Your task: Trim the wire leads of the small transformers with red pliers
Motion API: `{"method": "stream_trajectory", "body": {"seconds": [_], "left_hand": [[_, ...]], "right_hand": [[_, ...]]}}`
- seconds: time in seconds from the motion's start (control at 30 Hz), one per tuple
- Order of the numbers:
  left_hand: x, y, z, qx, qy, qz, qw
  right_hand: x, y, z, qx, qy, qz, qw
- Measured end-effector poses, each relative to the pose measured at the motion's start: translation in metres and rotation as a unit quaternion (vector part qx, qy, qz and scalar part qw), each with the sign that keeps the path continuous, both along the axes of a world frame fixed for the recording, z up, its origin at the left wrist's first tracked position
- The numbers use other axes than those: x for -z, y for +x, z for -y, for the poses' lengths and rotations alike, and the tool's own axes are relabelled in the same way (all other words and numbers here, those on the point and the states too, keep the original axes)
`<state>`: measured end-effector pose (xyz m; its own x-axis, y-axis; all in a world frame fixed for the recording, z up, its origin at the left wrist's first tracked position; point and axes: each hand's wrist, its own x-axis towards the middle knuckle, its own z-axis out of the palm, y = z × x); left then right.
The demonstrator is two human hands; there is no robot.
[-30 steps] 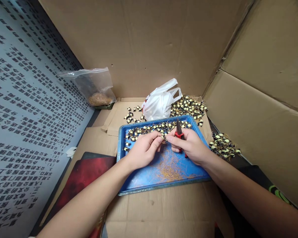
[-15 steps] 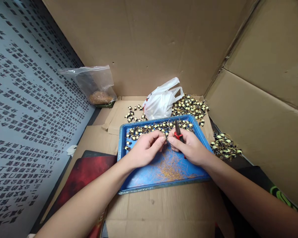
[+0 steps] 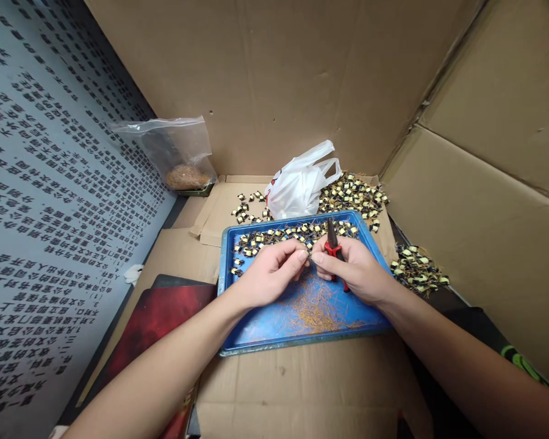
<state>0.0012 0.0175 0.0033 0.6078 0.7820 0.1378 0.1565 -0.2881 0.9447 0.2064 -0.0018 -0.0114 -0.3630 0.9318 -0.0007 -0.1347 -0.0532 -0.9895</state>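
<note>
Over the blue tray (image 3: 256,344), my left hand (image 3: 277,271) is closed in a pinch, with whatever is between its fingertips too small and hidden to make out. My right hand (image 3: 348,265) is wrapped around red-handled pliers (image 3: 333,244), their dark jaws pointing up and away from me. Thumb and fingertips of both hands meet closely above the middle of the tray. Small black components with yellow tape and copper leads (image 3: 274,236) line the tray's far side. Beneath my hands, copper wire clippings (image 3: 315,311) lie scattered on the tray floor.
Behind the tray sits a white plastic bag (image 3: 297,186) beside a heap of components (image 3: 354,195). Another pile (image 3: 418,271) lies to the right. A clear bag of copper clippings (image 3: 187,174) stands back left. Cardboard walls (image 3: 302,79) enclose the back and right; a red mat (image 3: 169,323) is left.
The camera view has shifted slightly. The pliers have turned a little in my right hand, showing more of the red handles. Both hands stay together at the same spot above the tray.
</note>
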Motion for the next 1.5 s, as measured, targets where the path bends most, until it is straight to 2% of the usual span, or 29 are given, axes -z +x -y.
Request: {"method": "stream_trajectory", "body": {"seconds": [0.33,0.57,0.87,1.03,1.13,1.2,1.27,1.4,1.5], "left_hand": [[0.000,-0.001,0.000,0.004,0.032,-0.031,0.999],[-0.001,-0.002,-0.002,0.019,0.055,-0.038,0.998],[0.001,-0.003,-0.002,0.029,0.057,-0.038,0.997],[0.001,-0.001,-0.002,0.016,0.083,-0.050,0.995],[0.001,0.001,-0.001,-0.020,0.101,-0.056,0.993],[0.001,0.001,-0.001,-0.054,0.123,-0.070,0.988],[0.002,0.002,0.000,-0.075,0.143,-0.085,0.983],[0.003,0.003,0.002,-0.068,0.180,-0.094,0.977],[0.002,0.004,0.003,-0.070,0.204,-0.096,0.972]], "right_hand": [[-0.001,0.001,0.001,0.017,0.018,0.054,0.998],[0.007,-0.002,0.003,-0.006,-0.061,-0.077,0.995],[0.006,-0.002,0.003,-0.022,-0.070,-0.078,0.994],[0.009,-0.001,0.003,-0.007,-0.083,-0.086,0.993],[0.009,-0.001,0.002,0.056,-0.026,-0.065,0.996],[0.007,-0.001,0.002,0.134,0.058,0.003,0.989],[0.003,-0.002,0.005,0.190,0.142,0.100,0.966],[-0.003,-0.006,0.011,0.202,0.251,0.240,0.916],[-0.003,-0.009,0.013,0.216,0.275,0.274,0.896]]}}
